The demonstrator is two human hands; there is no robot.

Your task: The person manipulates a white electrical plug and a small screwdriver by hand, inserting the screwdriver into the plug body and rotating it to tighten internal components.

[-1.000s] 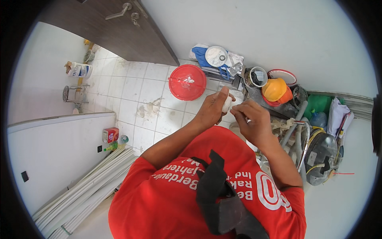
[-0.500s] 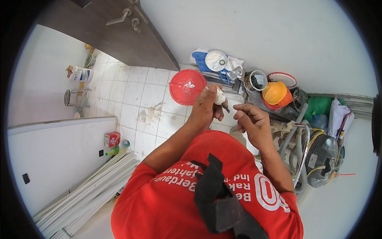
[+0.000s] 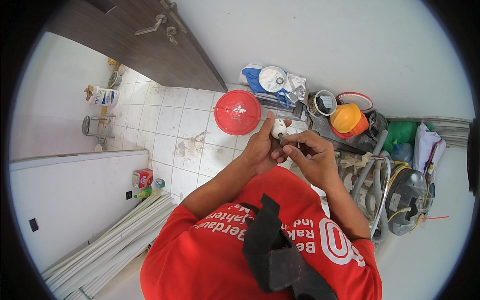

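My left hand (image 3: 261, 151) holds a small rounded white fitting (image 3: 279, 127), its fingers closed around it in front of my chest. A short dark stub (image 3: 281, 136) sticks out of the fitting toward me. My right hand (image 3: 316, 155) has come up close beside it, thumb and forefinger bent together near the stub. Something thin and pale seems to lie at those fingers, too small to name. Whether the right fingers touch the stub is hard to tell.
Beyond my hands a red round lid (image 3: 237, 113) sits on the tiled floor. A yellow hard hat (image 3: 345, 118), a pail (image 3: 322, 103) and a black-and-grey machine (image 3: 405, 200) crowd the right wall. White pipes (image 3: 105, 245) lie at left; a brown door (image 3: 145, 42) stands ajar.
My right hand has moved left, up to the white fitting. The fitting has turned, so its dark stub points more toward me.
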